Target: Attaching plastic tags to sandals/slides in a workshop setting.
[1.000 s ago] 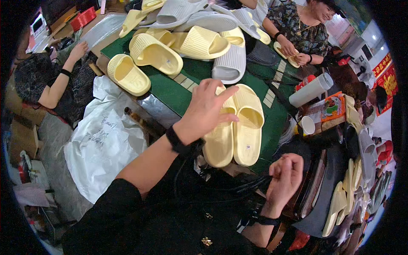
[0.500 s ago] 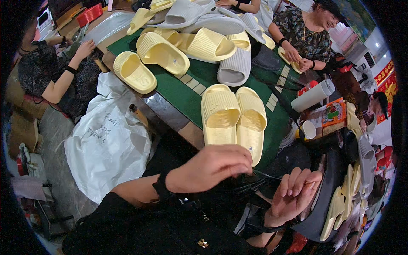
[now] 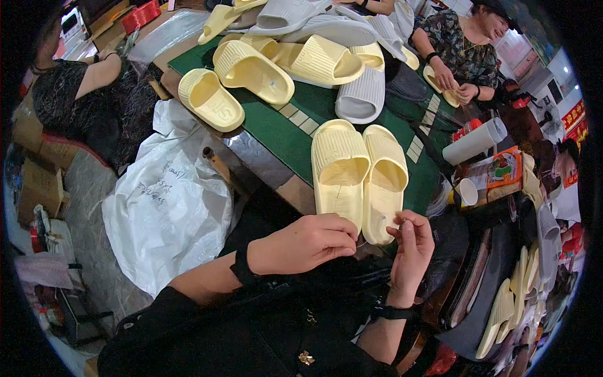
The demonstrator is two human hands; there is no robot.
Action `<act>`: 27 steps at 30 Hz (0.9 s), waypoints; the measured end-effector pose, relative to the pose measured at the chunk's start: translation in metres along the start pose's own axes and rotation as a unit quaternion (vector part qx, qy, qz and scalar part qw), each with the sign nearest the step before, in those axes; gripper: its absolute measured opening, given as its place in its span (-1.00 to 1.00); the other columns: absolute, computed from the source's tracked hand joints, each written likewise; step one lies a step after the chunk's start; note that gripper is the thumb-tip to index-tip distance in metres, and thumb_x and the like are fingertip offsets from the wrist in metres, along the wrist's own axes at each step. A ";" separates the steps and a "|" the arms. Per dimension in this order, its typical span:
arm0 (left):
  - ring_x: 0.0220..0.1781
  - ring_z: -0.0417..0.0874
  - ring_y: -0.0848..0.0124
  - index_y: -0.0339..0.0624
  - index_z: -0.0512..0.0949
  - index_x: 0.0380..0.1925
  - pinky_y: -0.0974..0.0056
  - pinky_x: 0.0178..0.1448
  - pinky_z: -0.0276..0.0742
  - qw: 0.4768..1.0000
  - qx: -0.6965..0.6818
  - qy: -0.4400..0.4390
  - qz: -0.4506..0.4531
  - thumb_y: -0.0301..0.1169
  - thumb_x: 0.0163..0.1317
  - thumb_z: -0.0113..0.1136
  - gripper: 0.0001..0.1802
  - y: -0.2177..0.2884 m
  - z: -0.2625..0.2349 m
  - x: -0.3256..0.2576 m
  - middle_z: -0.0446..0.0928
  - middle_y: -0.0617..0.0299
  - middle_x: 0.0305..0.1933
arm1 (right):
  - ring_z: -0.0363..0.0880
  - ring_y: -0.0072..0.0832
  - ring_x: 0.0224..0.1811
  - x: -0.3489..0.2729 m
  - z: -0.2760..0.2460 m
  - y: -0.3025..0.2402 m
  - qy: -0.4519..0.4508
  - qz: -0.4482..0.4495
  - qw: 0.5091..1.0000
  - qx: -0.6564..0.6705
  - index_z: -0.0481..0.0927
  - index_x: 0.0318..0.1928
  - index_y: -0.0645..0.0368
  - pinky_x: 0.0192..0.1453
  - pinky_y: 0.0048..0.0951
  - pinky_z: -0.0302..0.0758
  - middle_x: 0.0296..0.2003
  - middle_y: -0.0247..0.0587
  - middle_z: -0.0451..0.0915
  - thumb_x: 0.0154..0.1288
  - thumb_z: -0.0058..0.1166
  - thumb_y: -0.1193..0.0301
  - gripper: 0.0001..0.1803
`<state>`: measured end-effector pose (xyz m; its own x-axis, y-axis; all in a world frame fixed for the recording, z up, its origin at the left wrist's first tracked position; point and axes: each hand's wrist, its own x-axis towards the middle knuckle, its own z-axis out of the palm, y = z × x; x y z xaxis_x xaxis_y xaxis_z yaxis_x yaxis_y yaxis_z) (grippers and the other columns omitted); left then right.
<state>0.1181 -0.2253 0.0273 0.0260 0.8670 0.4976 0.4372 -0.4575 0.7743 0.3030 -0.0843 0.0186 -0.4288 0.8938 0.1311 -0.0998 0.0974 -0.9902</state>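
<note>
A pair of pale yellow slide slippers stands side by side at the table's near edge, heels toward me: the left slipper [image 3: 339, 151] and the right slipper [image 3: 386, 163]. My left hand [image 3: 304, 244] is closed in front of the left slipper's heel, fingertips pressed together; anything in them is too small to make out. Just off the right slipper's heel, my right hand [image 3: 412, 245] has its fingers curled in with the thumb against them. Whatever it may pinch does not show. Black bands circle both wrists.
More yellow slippers [image 3: 251, 72] and grey slippers [image 3: 361, 94] pile up on the green tabletop [image 3: 264, 135]. A white sack [image 3: 169, 220] slumps at left. A white roll [image 3: 474, 141] and a paper cup [image 3: 466, 191] stand at right. Co-workers sit at far left and far right, the latter handling a yellow slipper.
My right hand has come up and left to the right slipper's heel, its fingers curling in. The left hand stays nearly in place. At far left, the co-worker's forearm has drawn back.
</note>
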 end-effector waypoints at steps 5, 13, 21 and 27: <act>-0.13 0.62 0.12 -0.33 0.55 -0.32 0.14 -0.05 0.58 0.993 0.113 0.008 -0.030 -0.48 0.19 0.27 -0.86 -0.014 0.008 0.003 0.55 0.09 -0.17 | 0.16 -0.08 0.37 -0.003 0.012 -0.006 0.053 -0.199 0.869 -0.451 0.57 0.16 0.12 0.30 -0.15 0.30 0.39 0.03 0.19 0.26 0.10 0.62 -0.56; -0.15 0.62 0.11 -0.34 0.56 -0.34 0.13 -0.07 0.59 0.987 0.152 0.024 -0.038 -0.51 0.13 0.28 -0.87 -0.024 0.012 0.010 0.55 0.06 -0.18 | 0.12 -0.05 0.37 -0.030 0.021 -0.032 0.088 -0.259 0.797 -0.538 0.74 -0.14 0.03 0.26 -0.15 0.26 0.39 -0.05 0.24 0.14 0.23 0.57 -0.73; -0.15 0.62 0.11 -0.35 0.58 -0.35 0.15 -0.06 0.60 0.980 0.186 0.049 -0.047 -0.55 0.08 0.29 -0.86 -0.028 0.012 0.011 0.56 0.06 -0.19 | 0.39 -0.05 0.23 -0.030 0.028 -0.030 -0.012 -0.232 0.851 -0.471 0.69 -0.11 0.16 0.29 -0.17 0.36 0.10 -0.01 0.54 0.11 0.19 0.66 -0.69; -0.14 0.62 0.09 -0.37 0.59 -0.34 0.15 -0.05 0.60 0.980 0.184 0.063 -0.041 -0.58 0.07 0.29 -0.86 -0.024 0.009 0.011 0.57 0.04 -0.20 | 0.59 -0.06 0.04 -0.024 0.044 -0.016 -0.109 -0.205 0.894 -0.384 0.55 0.10 0.28 0.11 -0.24 0.54 0.01 0.08 0.55 0.24 0.06 0.69 -0.61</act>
<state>0.1165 -0.2034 0.0104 -0.1245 0.8560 0.5018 0.7280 -0.2649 0.6324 0.2754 -0.1265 0.0333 -0.6701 0.6161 0.4141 0.3216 0.7437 -0.5861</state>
